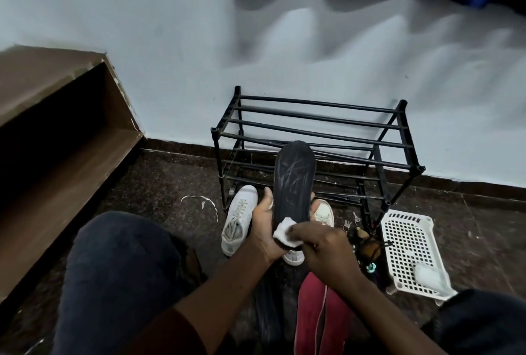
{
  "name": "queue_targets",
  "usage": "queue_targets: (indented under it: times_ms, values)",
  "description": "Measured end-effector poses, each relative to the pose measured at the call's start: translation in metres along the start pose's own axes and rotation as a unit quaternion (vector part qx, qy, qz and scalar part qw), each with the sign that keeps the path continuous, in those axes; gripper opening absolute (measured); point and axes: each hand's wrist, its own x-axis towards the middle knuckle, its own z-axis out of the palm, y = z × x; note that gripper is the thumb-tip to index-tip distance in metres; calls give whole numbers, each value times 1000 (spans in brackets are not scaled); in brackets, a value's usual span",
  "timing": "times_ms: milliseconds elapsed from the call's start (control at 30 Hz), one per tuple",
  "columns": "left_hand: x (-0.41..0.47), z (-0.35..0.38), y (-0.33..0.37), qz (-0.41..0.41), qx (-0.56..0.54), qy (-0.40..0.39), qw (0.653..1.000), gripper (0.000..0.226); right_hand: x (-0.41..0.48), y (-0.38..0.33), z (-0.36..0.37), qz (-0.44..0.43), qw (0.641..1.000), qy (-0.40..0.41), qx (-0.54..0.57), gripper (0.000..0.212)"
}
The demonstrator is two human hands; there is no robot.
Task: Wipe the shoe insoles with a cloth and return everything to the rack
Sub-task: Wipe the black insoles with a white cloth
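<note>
- The left hand (266, 229) grips a long black shoe insole (294, 181) by its lower part, thumb on one edge and fingers curled round the other. It holds the insole upright in front of the rack, with the rounded toe end up.
- The right hand (321, 246) pinches a small white cloth (284, 230) in curled fingers and presses it against the heel end of the insole.
- Pale streaks show on the face of the insole above the cloth.
- A black metal-bar shoe rack (313, 126) stands against the pale wall, with nothing on its top tier.
- A white lace-up sneaker (239, 218) lies on the dark speckled floor (159, 183) just in front of the rack. A second white sneaker (324, 213) lies behind the hands, largely hidden.
- A white perforated plastic basket (410, 243) sits on the floor to the right of the rack.
- A brown wooden shelf unit (57, 126) stands at the left.
</note>
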Motion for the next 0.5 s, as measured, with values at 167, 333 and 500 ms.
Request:
queue_targets:
  times_ms: [167, 333, 500]
  values:
    - [-15, 18, 19, 20, 57, -25, 998, 66, 40, -12, -17, 383, 838, 138, 363, 35]
    - [-19, 21, 41, 9, 90, -26, 996, 74, 63, -17, -22, 433, 724, 130, 521, 19]
    - [-11, 24, 43, -7, 71, -42, 997, 66, 58, -28, 1, 161, 985, 61, 25, 30]
